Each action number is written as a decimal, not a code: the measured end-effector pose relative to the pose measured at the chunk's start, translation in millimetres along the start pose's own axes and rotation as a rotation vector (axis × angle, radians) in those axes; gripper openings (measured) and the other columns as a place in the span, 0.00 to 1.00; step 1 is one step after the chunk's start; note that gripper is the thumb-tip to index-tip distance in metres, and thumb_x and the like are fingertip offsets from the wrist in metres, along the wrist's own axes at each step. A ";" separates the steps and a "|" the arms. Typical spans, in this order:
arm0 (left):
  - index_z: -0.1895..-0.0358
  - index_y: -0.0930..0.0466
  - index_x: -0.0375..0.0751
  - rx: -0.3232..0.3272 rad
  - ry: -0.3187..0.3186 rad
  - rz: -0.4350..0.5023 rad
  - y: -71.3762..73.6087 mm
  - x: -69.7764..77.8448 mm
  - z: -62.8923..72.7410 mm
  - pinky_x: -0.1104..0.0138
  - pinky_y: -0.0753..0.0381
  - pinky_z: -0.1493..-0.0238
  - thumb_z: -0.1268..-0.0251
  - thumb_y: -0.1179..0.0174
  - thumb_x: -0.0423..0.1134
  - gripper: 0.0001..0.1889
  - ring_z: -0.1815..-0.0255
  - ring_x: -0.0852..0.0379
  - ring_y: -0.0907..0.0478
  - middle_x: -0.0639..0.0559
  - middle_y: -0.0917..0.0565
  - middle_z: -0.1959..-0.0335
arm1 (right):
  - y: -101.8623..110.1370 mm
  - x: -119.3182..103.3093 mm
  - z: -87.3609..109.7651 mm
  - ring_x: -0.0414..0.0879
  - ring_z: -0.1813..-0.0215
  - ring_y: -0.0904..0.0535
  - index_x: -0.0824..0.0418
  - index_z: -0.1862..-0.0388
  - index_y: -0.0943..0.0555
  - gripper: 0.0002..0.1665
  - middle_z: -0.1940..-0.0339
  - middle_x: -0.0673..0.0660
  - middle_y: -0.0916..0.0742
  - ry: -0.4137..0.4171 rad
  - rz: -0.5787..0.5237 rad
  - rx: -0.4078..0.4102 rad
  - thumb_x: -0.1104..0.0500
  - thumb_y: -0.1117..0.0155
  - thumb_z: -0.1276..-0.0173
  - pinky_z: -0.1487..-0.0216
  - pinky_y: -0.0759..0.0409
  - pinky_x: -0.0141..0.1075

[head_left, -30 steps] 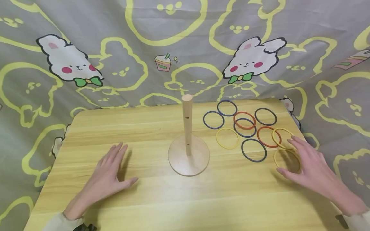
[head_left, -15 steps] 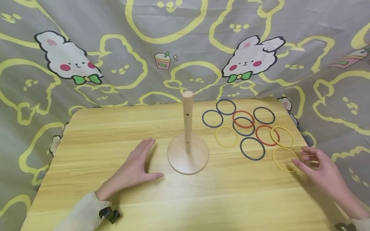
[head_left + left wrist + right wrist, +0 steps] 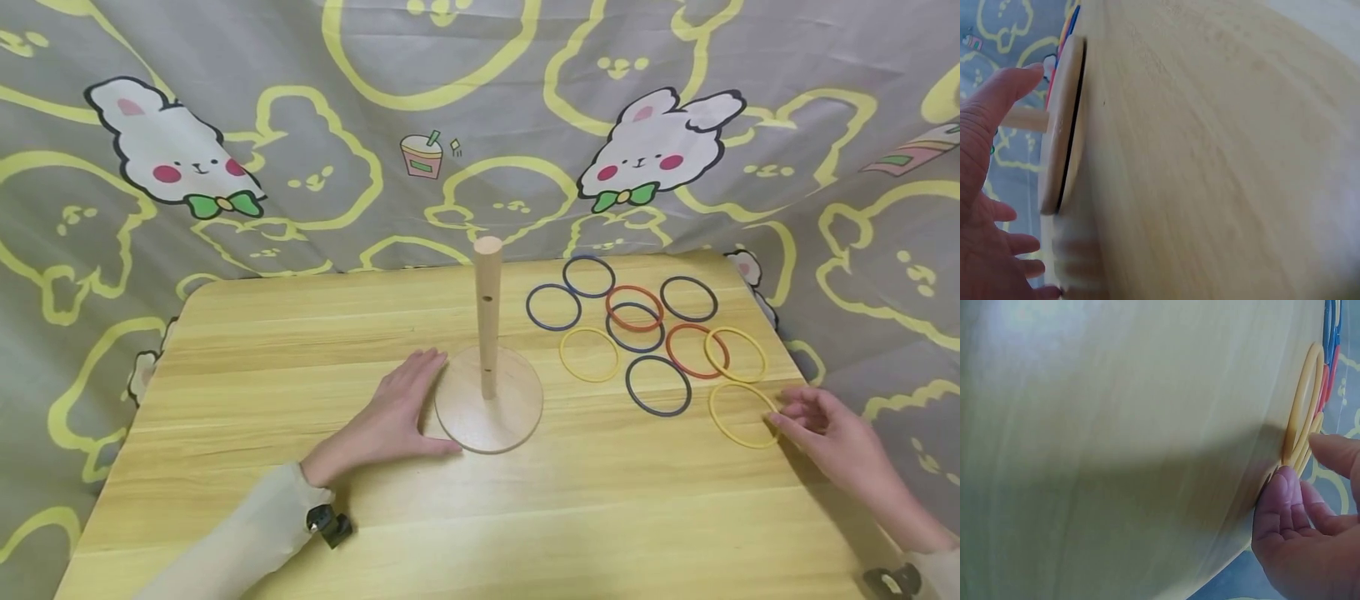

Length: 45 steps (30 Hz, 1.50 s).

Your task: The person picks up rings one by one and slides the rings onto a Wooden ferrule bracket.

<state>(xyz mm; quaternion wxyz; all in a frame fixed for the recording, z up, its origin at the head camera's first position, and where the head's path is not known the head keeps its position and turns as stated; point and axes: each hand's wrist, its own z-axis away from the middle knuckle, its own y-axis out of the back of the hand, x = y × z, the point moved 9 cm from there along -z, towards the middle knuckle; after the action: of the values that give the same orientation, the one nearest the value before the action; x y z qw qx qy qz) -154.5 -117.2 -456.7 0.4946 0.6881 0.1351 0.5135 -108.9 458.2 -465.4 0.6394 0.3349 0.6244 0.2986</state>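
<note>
Pale, round-based wooden stand (image 3: 488, 333) by parted left fingers (image 3: 430, 371); slim yellow ring (image 3: 1298, 394) at parted right fingers (image 3: 1275, 503).

Yellow, red, blue rings (image 3: 636, 331); bunny-print grey cloth (image 3: 487, 125)

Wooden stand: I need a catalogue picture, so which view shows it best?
The head view: it shows the wooden stand upright, post and round base together. The left wrist view gives the base edge-on and a short length of post; the right wrist view lacks it.
</note>
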 end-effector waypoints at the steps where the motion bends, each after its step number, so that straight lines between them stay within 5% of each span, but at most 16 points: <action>1: 0.11 0.49 0.34 -0.008 0.002 0.003 -2.0 0.9 -1.5 0.34 0.52 0.19 0.51 0.17 0.66 0.71 0.11 0.34 0.54 0.32 0.47 0.12 | -0.2 0.8 -1.0 0.19 0.61 0.24 0.72 0.36 0.21 0.24 0.61 0.40 0.15 0.000 0.011 -0.004 0.60 0.27 0.22 0.66 0.26 0.21; 15: 0.12 0.51 0.29 -0.049 0.022 -0.031 -15.3 -4.1 -12.7 0.37 0.54 0.17 0.51 0.18 0.70 0.74 0.10 0.37 0.58 0.33 0.50 0.11 | 2.4 1.9 -9.3 0.19 0.66 0.26 0.67 0.51 0.13 0.12 0.64 0.55 0.10 0.004 0.160 -0.009 0.58 0.27 0.22 0.67 0.31 0.27; 19: 0.12 0.50 0.29 -0.058 0.021 -0.047 -15.1 -4.7 -14.9 0.34 0.52 0.19 0.51 0.19 0.70 0.73 0.11 0.34 0.58 0.31 0.50 0.12 | 3.1 1.7 -10.9 0.25 0.66 0.23 0.63 0.55 0.12 0.10 0.63 0.59 0.08 -0.017 0.191 -0.027 0.56 0.28 0.22 0.67 0.30 0.31; 24: 0.12 0.49 0.30 -0.061 0.009 -0.058 -13.7 -2.6 -17.2 0.32 0.51 0.20 0.51 0.19 0.71 0.73 0.11 0.30 0.58 0.29 0.49 0.12 | 2.3 0.7 -13.0 0.37 0.67 0.21 0.60 0.60 0.12 0.09 0.65 0.56 0.09 -0.040 0.235 -0.061 0.56 0.29 0.23 0.68 0.28 0.34; 34: 0.12 0.51 0.30 -0.066 0.010 -0.059 -17.3 -0.3 -20.0 0.32 0.53 0.20 0.53 0.18 0.71 0.75 0.12 0.30 0.58 0.28 0.52 0.12 | 2.9 2.1 -9.9 0.39 0.70 0.24 0.59 0.64 0.13 0.09 0.69 0.52 0.11 -0.063 0.262 -0.047 0.54 0.28 0.28 0.68 0.28 0.35; 42: 0.12 0.49 0.34 -0.057 0.015 -0.107 -16.7 -0.9 -21.1 0.29 0.55 0.21 0.55 0.17 0.73 0.75 0.12 0.28 0.58 0.28 0.52 0.12 | -3.8 3.8 -4.0 0.27 0.68 0.22 0.70 0.51 0.13 0.15 0.67 0.50 0.09 -0.071 0.063 -0.058 0.57 0.31 0.20 0.66 0.28 0.25; 45: 0.11 0.47 0.38 -0.054 0.030 -0.142 -16.2 -2.9 -21.1 0.27 0.57 0.23 0.57 0.18 0.75 0.75 0.13 0.26 0.58 0.29 0.51 0.12 | -9.1 8.5 -0.6 0.32 0.69 0.21 0.74 0.47 0.15 0.17 0.69 0.45 0.11 -0.133 -0.082 -0.091 0.58 0.33 0.17 0.69 0.25 0.27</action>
<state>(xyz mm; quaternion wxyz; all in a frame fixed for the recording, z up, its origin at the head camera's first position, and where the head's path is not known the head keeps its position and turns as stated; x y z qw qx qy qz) -168.2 -100.1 -472.0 0.5460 0.6554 0.1772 0.4909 -109.4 459.6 -477.8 0.7058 0.2984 0.5795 0.2773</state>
